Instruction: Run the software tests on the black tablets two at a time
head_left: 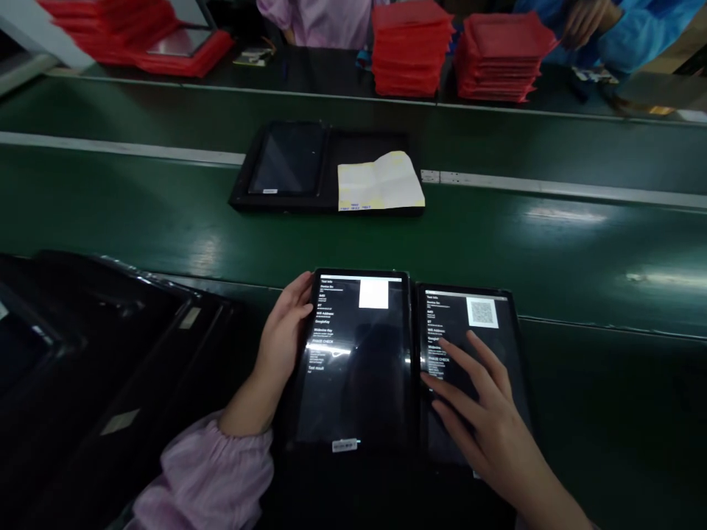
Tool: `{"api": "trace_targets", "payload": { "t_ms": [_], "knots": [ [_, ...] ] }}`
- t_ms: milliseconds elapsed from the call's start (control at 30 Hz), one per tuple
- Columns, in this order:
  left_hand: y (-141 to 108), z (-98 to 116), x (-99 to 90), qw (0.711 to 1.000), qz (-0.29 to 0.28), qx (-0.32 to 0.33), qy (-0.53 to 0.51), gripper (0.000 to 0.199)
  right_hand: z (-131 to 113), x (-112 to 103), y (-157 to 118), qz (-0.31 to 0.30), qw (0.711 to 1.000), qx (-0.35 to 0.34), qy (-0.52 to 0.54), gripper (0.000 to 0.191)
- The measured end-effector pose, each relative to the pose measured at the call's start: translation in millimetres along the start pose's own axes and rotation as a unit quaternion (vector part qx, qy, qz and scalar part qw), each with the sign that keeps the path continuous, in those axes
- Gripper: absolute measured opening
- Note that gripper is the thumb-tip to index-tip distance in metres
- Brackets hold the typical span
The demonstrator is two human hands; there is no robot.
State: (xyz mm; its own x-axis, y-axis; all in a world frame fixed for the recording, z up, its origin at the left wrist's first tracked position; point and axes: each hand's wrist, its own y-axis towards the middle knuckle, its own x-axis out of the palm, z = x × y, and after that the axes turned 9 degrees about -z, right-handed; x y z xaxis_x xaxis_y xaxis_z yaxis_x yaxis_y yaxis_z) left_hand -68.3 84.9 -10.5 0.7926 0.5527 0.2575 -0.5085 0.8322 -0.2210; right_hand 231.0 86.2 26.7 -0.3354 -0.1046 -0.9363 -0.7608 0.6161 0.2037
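Two tablets with lit screens lie side by side in front of me. The left tablet shows lines of white text and a plain white square at the top, and a small label sticks to its lower edge. My left hand grips its upper left edge, fingers bent along the side. On the right tablet, similar text stands beside a QR code. My right hand is spread over that screen, fingers apart and fingertips at or just above the glass; whether they touch, I cannot tell. Part of the text is hidden beneath them.
A black tray on the green conveyor belt holds another tablet and a creased paper sheet. Dark trays fill the left side. Red stacks stand opposite, near co-workers in pink and blue sleeves.
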Motion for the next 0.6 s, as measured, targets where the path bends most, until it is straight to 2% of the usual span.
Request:
{"api": "trace_targets", "payload": {
  "t_ms": [200,467,600],
  "knots": [
    [0.2,-1.8,-2.6,1.000,-0.012,-0.002,-0.004,0.049,5.3,3.3,0.9,0.000,1.000,0.016,-0.015,0.028],
    [0.7,-3.8,-5.8,1.000,-0.025,0.005,0.014,0.052,35.3,-19.8,-9.3,0.126,0.983,0.113,-0.071,0.025],
    [-0.1,-5.7,-6.3,0.999,-0.021,-0.007,0.041,0.054,46.7,-28.6,-8.3,0.144,0.977,0.136,-0.075,0.023]
  ]
}}
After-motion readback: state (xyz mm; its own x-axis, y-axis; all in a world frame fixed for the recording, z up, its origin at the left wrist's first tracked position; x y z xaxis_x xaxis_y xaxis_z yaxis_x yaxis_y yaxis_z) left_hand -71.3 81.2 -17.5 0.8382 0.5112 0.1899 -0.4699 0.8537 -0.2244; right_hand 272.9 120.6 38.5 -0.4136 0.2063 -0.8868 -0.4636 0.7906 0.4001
